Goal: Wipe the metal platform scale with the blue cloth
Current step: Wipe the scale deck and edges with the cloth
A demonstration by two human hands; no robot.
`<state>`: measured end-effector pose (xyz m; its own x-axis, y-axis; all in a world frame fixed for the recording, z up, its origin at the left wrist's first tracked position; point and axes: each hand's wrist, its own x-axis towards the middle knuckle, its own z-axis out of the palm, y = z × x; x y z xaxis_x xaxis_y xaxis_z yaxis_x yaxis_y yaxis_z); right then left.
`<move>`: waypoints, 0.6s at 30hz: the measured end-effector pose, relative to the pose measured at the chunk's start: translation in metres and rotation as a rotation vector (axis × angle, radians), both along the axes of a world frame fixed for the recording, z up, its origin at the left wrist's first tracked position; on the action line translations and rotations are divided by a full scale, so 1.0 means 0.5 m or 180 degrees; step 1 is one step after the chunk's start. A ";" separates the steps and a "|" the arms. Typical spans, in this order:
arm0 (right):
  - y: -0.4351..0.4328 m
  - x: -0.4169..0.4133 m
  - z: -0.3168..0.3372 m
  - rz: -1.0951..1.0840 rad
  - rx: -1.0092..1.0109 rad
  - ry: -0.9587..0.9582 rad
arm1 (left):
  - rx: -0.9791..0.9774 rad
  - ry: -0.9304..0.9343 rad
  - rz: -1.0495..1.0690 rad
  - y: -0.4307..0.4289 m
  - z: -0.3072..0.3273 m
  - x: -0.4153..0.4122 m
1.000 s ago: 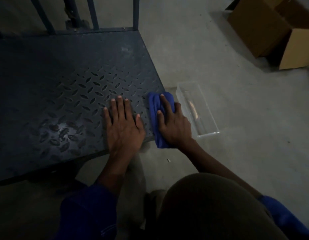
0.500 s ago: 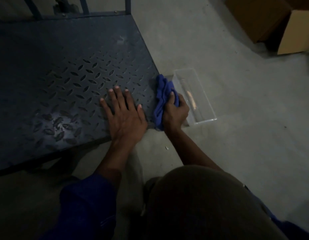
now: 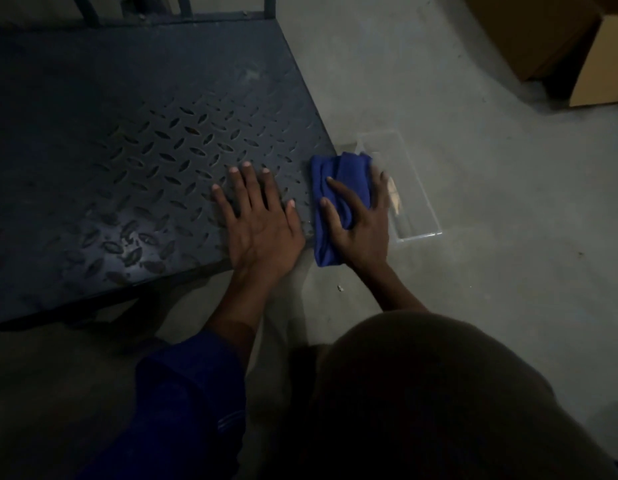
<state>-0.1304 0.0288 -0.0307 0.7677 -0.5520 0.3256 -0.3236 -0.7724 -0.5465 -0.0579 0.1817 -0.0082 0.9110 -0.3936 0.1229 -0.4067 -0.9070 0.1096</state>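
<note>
The metal platform scale [image 3: 134, 140] is a dark blue tread plate that fills the left of the view. My left hand [image 3: 259, 220] lies flat on its near right corner, fingers spread. The blue cloth [image 3: 326, 202] is bunched over the plate's right edge, hanging down its side. My right hand [image 3: 361, 223] presses on the cloth, thumb and forefinger stretched over it and the other fingers wrapped round its right side.
A clear plastic tray [image 3: 414, 188] with a small pale object lies on the concrete floor just right of the cloth. Cardboard boxes [image 3: 556, 46] stand at the far right. Upright metal bars [image 3: 183, 5] rise behind the plate. My knee fills the bottom.
My right hand has slid the cloth back along the plate's right edge toward me and spread out over it. My left hand has stayed flat on the plate.
</note>
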 end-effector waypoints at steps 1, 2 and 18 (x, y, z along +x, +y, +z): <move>-0.011 0.007 0.003 0.0099 -0.0421 0.0051 | -0.0005 -0.0018 0.0000 -0.001 0.000 0.000; -0.023 0.016 0.002 0.0322 -0.0661 0.0007 | -0.0006 -0.0027 0.0002 -0.003 0.000 0.001; -0.090 0.046 0.015 0.1946 -0.0421 -0.0461 | 0.0021 0.0006 0.0001 0.001 -0.003 -0.002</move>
